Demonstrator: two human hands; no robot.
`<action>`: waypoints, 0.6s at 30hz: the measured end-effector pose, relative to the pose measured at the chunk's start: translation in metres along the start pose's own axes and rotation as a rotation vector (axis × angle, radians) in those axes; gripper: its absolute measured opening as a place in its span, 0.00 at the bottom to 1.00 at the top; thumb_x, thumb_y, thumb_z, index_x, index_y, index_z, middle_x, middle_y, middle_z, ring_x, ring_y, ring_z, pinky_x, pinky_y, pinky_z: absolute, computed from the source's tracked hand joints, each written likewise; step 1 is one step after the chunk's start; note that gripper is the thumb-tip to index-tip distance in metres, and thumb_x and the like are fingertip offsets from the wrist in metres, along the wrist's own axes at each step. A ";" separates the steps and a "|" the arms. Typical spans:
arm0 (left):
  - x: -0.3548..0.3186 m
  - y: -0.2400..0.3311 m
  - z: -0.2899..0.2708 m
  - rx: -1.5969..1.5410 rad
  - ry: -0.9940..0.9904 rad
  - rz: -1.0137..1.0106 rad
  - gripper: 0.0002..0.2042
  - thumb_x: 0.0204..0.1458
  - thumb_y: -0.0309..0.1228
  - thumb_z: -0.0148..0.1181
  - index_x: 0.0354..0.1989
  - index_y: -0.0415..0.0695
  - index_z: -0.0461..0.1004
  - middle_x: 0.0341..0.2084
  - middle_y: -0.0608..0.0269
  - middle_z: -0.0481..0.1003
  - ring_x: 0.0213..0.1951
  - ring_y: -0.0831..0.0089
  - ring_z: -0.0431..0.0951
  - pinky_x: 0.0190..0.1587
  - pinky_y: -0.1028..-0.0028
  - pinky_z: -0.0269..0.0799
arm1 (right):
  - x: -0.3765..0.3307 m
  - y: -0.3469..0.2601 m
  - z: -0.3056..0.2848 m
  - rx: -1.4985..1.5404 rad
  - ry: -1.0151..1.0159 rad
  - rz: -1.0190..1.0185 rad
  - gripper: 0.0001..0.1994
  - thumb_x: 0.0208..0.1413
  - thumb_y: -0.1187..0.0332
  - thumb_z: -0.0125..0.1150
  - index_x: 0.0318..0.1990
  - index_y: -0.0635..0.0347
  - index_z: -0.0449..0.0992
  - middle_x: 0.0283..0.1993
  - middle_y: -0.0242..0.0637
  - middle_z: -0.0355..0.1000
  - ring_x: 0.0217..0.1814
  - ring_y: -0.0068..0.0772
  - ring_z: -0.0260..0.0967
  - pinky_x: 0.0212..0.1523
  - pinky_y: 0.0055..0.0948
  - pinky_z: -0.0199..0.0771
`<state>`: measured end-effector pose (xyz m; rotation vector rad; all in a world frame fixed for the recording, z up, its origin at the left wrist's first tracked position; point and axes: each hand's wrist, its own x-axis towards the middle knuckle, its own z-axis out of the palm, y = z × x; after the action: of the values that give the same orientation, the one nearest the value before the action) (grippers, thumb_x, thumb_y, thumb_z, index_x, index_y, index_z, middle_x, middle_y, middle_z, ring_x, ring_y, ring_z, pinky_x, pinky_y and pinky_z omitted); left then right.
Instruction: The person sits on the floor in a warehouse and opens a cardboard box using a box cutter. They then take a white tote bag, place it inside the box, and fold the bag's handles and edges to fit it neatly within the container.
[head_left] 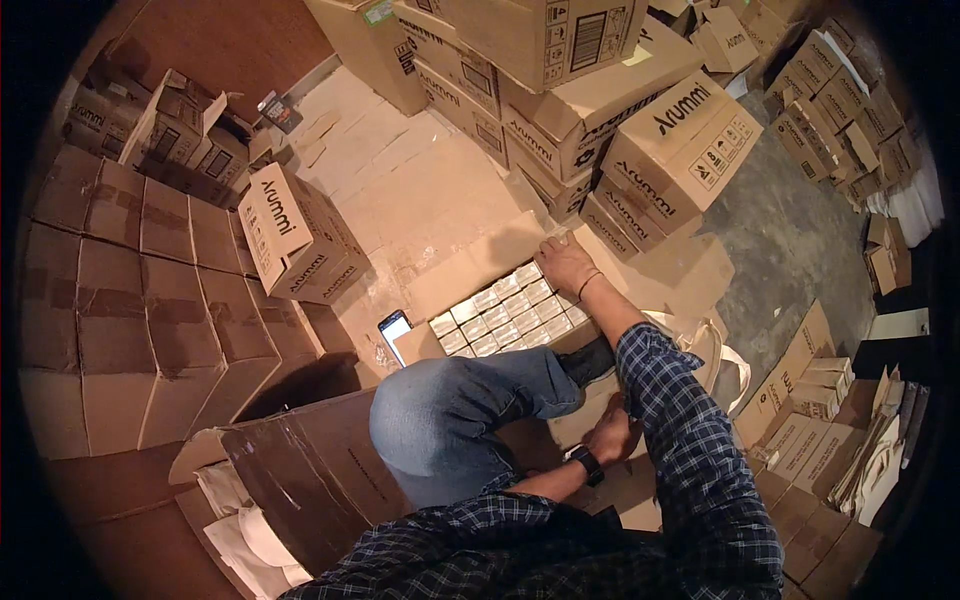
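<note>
Your right hand [566, 264] rests fingers spread on the far flap of the open brown cardboard carton [470, 270], which is packed with rows of small white boxes [510, 310]. The carton's long axis runs lower-left to upper-right. Your left hand [612, 435] is curled low by your knee; I cannot tell its grip. A lit phone [393, 325] lies beside the carton.

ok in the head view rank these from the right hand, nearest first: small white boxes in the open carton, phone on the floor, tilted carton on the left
From the right hand, at the open carton's far edge:
1. Small white boxes, just below the hand inside the carton.
2. Phone, on the floor left of the carton.
3. Tilted carton, farther left, beside the flattened stack.
</note>
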<state>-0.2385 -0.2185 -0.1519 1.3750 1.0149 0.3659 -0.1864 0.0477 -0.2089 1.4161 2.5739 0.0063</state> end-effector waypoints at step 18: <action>0.005 0.012 -0.009 -0.033 0.037 0.364 0.30 0.52 0.35 0.58 0.62 0.34 0.58 0.59 0.42 0.62 0.61 0.48 0.61 0.63 0.65 0.57 | -0.004 0.007 -0.041 -0.014 -0.121 -0.089 0.30 0.33 0.64 0.69 0.50 0.58 0.70 0.51 0.39 0.65 0.59 0.42 0.62 0.62 0.52 0.57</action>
<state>-0.2383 -0.2063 -0.1418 1.5283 0.7819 0.6774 -0.1859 0.0519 -0.1673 1.2552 2.5297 -0.0725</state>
